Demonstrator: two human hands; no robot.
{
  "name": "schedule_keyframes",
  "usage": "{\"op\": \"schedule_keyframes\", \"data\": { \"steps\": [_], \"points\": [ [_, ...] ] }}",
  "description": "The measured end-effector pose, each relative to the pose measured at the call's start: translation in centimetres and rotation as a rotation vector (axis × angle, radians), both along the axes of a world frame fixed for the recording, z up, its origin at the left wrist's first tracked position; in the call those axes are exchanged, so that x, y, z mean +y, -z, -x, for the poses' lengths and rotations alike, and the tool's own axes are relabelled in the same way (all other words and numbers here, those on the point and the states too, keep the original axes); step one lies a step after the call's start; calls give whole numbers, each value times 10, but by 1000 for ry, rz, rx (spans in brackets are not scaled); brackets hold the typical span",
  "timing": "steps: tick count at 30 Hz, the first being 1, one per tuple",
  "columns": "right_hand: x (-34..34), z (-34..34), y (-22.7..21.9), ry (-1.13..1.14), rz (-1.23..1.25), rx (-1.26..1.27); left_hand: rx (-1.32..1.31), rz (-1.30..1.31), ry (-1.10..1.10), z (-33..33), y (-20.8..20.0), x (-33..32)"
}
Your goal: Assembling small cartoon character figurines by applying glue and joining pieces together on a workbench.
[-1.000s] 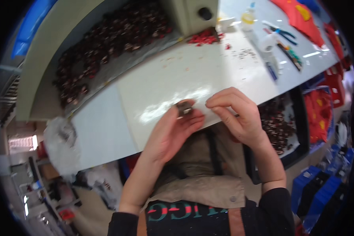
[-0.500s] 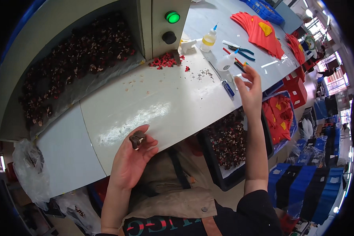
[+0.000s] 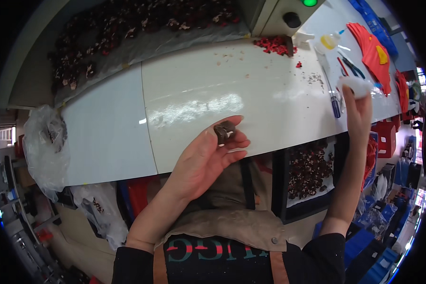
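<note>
Between the thumb and fingers of my left hand, over the near table edge, I hold a small dark brown moulded piece with a pale cream spot; its exact kind I cannot make out. Farther right, my right hand grips a white squeeze bottle, which is tilted over on its side above the table. Just left of that hand lies a screwdriver with a blue handle. Pliers and a red stick-like tool lie beyond the bottle.
A dark heap of small brown and red pieces fills the machine's bay at the back left. Red bits lie by the machine post. A bottle of yellowish liquid and red cloth pieces are farther right. Below sits a black tray of pieces.
My right hand has closed on the white bottle and lifted and tilted it. My left hand still holds the brown piece. The whole view has swung, so the table sits farther right.
</note>
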State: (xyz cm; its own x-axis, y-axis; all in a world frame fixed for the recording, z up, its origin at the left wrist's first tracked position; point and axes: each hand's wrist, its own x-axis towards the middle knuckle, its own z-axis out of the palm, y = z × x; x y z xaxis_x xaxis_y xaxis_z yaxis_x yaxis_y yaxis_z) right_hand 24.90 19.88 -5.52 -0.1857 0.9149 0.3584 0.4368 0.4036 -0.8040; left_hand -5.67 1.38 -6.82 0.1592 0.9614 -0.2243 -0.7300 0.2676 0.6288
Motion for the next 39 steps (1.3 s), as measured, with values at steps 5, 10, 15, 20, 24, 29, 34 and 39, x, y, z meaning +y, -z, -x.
{"op": "schedule_keyframes", "data": {
  "steps": [5, 10, 15, 20, 24, 29, 34, 39],
  "points": [
    [-77, 26, -25, -161, 45, -46, 39, 18, -6, -2, 0, 3],
    [-89, 48, -37, -342, -39, -60, 22, 32, -20, -12, -7, 10],
    [-89, 66, -37, -393, -123, -223, 77, 47, -52, -14, -9, 10],
    [-89, 67, -39, -414, -127, -261, 111, 58, -53, -20, -14, 12],
    [-86, 67, -41, -440, -173, -290, 110, 60, -54, -24, -17, 12],
    [-86, 70, -41, -443, -202, -295, 118, 59, -40, -22, -18, 11],
    [-88, 74, -45, -438, -233, -330, 108, 58, -38, -20, -17, 10],
    [-90, 75, -48, -440, -258, -355, 133, 46, -31, -19, -16, 9]
  ]
}}
